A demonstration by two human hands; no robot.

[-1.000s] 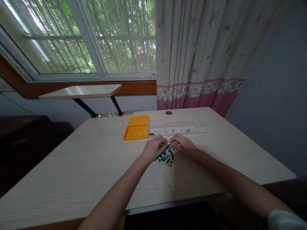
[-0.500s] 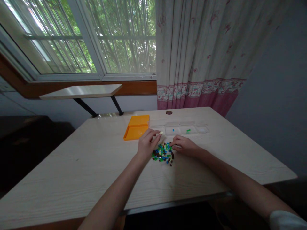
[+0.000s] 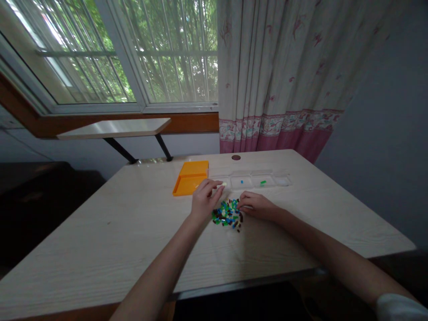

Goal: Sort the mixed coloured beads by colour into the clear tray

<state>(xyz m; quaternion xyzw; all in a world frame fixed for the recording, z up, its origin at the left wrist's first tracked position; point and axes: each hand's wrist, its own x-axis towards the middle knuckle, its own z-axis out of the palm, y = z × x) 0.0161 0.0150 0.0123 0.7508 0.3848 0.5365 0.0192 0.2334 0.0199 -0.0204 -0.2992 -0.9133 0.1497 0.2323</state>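
My left hand [image 3: 203, 198] is over the left end of a clear compartment tray [image 3: 252, 185], thumb and fingers drawn together at a small cream-coloured piece [image 3: 224, 183]. At the right edge of a pile of small plastic pieces [image 3: 227, 213], my right hand [image 3: 256, 205] has its fingertips closed together. What they pinch, if anything, is too small to make out. The pile mixes green, blue, brown and cream pieces. Inside the tray, one compartment has a blue piece [image 3: 241, 182] and another a green piece [image 3: 262, 182].
An open orange case [image 3: 190, 171] lies behind and left of my left hand. A raised shelf [image 3: 117, 128] on black supports stands at the table's back left. The pale wooden table [image 3: 117, 240] reaches to the window wall, with a round brown hole [image 3: 236, 157] near its back edge.
My left hand has shifted very slightly left, the cream piece along with it. My right hand stays at the pile with hardly any movement.
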